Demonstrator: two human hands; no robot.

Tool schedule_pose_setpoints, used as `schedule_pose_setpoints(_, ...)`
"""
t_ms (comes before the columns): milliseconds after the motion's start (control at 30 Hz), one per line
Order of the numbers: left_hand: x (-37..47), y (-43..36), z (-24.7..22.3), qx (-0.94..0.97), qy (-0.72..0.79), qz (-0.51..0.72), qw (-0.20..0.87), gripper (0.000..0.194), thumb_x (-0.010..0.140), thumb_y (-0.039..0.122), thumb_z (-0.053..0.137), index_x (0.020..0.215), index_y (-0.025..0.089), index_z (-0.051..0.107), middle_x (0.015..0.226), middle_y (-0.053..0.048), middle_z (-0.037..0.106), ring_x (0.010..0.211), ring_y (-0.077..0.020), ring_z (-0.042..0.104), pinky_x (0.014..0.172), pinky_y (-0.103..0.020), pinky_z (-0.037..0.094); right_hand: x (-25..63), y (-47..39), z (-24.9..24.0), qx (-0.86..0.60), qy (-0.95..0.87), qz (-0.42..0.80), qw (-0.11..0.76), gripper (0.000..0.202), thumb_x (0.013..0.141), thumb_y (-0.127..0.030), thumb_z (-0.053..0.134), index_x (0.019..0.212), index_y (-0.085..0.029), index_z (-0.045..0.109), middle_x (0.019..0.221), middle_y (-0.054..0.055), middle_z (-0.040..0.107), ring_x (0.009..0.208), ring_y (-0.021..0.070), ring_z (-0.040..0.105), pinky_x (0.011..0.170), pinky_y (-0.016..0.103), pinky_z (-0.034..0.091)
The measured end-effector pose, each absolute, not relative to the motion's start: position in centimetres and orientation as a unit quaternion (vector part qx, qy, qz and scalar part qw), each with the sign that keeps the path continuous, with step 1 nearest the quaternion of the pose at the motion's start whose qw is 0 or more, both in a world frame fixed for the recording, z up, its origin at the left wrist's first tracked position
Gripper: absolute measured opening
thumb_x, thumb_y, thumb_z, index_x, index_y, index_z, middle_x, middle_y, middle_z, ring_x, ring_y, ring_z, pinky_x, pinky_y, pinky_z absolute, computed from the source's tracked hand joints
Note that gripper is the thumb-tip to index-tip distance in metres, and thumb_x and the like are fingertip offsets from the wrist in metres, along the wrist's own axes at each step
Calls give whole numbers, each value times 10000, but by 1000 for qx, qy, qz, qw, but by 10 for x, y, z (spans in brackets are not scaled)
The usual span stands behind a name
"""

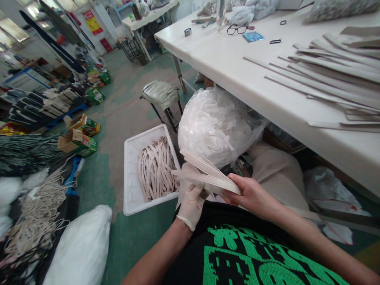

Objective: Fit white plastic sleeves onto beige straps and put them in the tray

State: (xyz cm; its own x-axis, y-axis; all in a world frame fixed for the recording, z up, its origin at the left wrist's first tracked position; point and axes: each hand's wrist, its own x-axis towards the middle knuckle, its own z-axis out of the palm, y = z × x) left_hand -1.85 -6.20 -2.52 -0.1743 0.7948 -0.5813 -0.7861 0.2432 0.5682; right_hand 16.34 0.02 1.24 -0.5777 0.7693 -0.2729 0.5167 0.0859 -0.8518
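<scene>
A fanned bundle of flat white strips (204,174) is held over the lap, gripped by the gloved left hand (190,200) and the bare right hand (252,196). Just beyond, a white tray (130,174) of pale strips is set on the floor beside a full clear plastic bag (216,124). Long grey strips (326,75) and spectacles (237,29) are laid on the white surface (231,67).

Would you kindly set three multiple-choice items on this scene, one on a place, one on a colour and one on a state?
1. Where does the white tray of strips stand?
A. on the floor
B. on the long table
C. on the stool

2. What colour is the print on the black shirt?
A. red
B. green
C. yellow

3. How is the left hand covered?
A. bare
B. wrapped in tape
C. in a white glove

Answers: 1 A, the tray lies on the green floor beside the plastic bag. 2 B, the lettering is green. 3 C, a white glove covers it, while the right hand is bare; both grip the flat strips.
</scene>
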Motion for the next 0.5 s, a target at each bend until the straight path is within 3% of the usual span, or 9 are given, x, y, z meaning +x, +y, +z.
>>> schedule_pose_setpoints(100, -21, -62, -25, -13, 461, 628, 627, 580, 543, 296, 957, 1063, 257, 704, 1053, 8, 731, 872, -128, 667, 784, -256, 526, 173, 1, 14, -444, -730, 506, 115, 177, 873, -366, 573, 809, -204, 539, 683, 3, 636, 620, 150, 560, 565, 236, 377)
schedule_pose_setpoints(300, -6, -65, -22, 49, 437, 569, 695, 398, 609, 305, 923, 921, 152, 728, 942, -54, 746, 836, -169, 682, 827, -311, 534, 163, -1, 16, -459, -719, 505, 135, 182, 862, -352, 581, 776, -205, 518, 658, -3, 622, 617, 144, 558, 541, 223, 370)
schedule_pose_setpoints(500, -30, -56, -26, 0, 470, 620, 628, 499, 593, 314, 930, 1041, 255, 721, 1060, 6, 740, 914, -139, 678, 820, -254, 523, 184, -1, 19, -438, -674, 579, 139, 212, 869, -396, 592, 836, -190, 554, 724, 13, 664, 636, 143, 605, 580, 232, 439)
